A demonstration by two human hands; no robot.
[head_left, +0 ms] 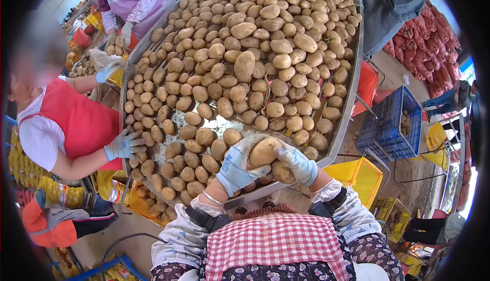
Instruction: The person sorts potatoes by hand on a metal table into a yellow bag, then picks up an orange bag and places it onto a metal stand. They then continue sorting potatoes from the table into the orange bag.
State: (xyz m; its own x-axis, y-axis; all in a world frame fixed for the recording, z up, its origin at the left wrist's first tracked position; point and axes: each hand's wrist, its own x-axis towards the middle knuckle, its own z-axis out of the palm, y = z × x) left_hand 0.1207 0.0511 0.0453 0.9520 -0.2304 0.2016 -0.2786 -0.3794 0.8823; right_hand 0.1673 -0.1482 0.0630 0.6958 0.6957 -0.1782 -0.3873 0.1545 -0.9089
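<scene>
A large potato (263, 153) is held between both my gloved hands near the front edge of the sorting table. My left hand (236, 167) wraps its left side, the fingers curled below and beside it. On the other side my right hand (299, 164) closes against its right end. A second potato (282, 173) shows just below, close to my right fingers. Many loose potatoes (245, 65) are heaped over the metal table, thickest at the far side. Smaller ones (191, 159) lie to the left of my left hand.
The table's metal rim (341, 143) curves along my right. To the left, a co-worker's gloved hand (124, 144) rests at the potatoes; another person (138, 0) works beyond. A yellow mesh bag (357, 178), a blue crate (390, 128) and stacked red sacks (426, 46) stand at right.
</scene>
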